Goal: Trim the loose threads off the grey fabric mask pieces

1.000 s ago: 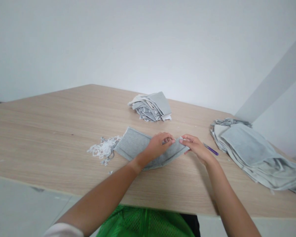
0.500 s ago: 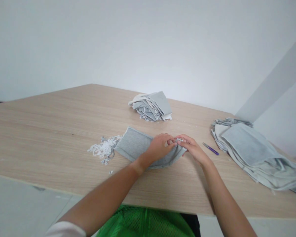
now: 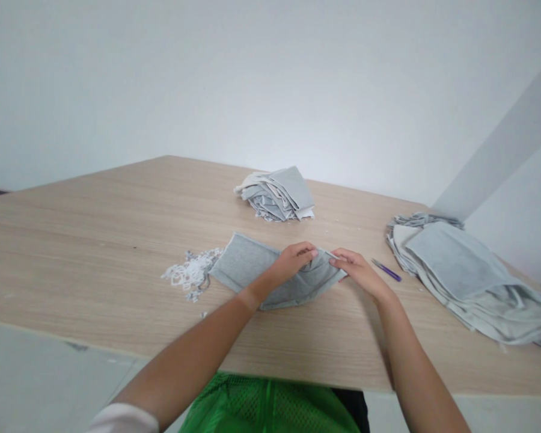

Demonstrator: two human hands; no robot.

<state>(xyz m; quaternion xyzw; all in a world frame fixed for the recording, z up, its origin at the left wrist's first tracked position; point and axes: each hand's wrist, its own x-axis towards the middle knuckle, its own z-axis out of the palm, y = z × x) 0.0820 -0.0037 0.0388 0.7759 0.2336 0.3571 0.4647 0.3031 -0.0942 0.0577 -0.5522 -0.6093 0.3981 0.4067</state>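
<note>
A flat grey fabric piece with stitched edges lies on the table in front of me, its right end slightly lifted and creased. My left hand pinches its far edge right of the middle, fingers closed on the cloth. At the right end, my right hand grips the corner between thumb and fingers. My left wrist and forearm cover part of the near side of the cloth. By its left end sits a small heap of white and grey thread scraps.
Purple-handled thread snips lie right of my right hand. Stacked grey and beige fabric pieces spread along the right side. Another folded fabric pile rests farther back on the wooden table, near the white wall.
My hands have moved apart along the far edge; the right one shifted slightly right to the corner. The bunched cloth between them is now stretched flatter.
</note>
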